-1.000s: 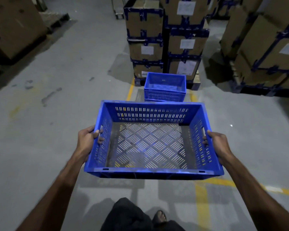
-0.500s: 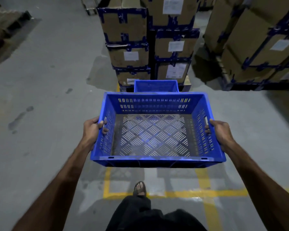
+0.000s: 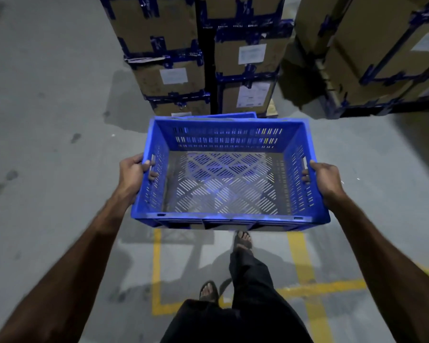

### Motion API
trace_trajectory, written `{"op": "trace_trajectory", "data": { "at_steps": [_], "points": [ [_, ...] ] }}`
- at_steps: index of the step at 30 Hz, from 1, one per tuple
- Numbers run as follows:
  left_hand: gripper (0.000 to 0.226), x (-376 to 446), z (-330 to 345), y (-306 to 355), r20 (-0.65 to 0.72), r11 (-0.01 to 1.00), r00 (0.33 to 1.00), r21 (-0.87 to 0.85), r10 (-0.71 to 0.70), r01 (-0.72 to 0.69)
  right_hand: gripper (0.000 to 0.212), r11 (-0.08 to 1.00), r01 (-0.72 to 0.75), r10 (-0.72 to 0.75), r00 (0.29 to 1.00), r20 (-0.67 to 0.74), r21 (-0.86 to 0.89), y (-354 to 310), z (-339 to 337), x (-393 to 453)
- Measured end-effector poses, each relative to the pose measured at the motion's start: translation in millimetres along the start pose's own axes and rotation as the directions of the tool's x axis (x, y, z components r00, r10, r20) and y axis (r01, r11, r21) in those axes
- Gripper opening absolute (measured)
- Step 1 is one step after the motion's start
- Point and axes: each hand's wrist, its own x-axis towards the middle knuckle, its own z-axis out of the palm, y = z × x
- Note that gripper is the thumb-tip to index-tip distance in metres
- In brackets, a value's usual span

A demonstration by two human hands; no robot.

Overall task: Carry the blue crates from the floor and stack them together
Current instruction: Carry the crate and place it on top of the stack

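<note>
1. Crate (image 3: pixel 229 174) status: blue, empty, slotted floor, held level in the air at the middle of the head view, both hands on its short ends.
2. Change over the last second, as I read it: the crate already on the floor (image 3: pixel 223 115) by the carton stack went from fully visible ahead to just a sliver of blue rim showing past the carried crate's far edge. The cartons (image 3: pixel 174 78) also grew and filled the top of the view. I took that as the walk-in nearly finished, with the carried crate almost over the drop spot.
3. Task meaning: carry leg looked close to done. My guess for the remaining step was lining the carried crate up over the floor crate and lowering it on.
4. Left hand (image 3: pixel 131 174): closed on the left end wall, thumb over the rim, fingers (image 3: pixel 151 169) hooked through the handle slot and showing inside the crate.
5. Right hand (image 3: pixel 326 179): same grip mirrored on the right end wall, fingertips (image 3: pixel 305 176) poking in through the handle slot, palm outside.
6. Crate sat between the two palms, walls pinched from outside, nothing supporting it underneath.
7. Below it: yellow floor lines (image 3: pixel 156 268) and the person's leading foot (image 3: pixel 243 240), just behind the crate's near edge.
</note>
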Motion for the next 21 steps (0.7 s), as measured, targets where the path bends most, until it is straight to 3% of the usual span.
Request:
{"op": "trace_trajectory", "data": {
  "at_steps": [12,21],
  "points": [
    [0.026,148.3,79.4,14.3,-0.101,0.996,0.993,0.068,-0.054,0.062,0.026,0.997,-0.044,0.050,0.995,0.087,-0.069,-47.0,59.9,191.8],
    [0.017,255.9,112.0,-3.6,-0.113,0.990,0.993,0.128,-0.044,0.058,0.030,0.994,-0.044,0.052,0.995,0.085,-0.101,-41.3,122.2,303.0]
  ]
}}
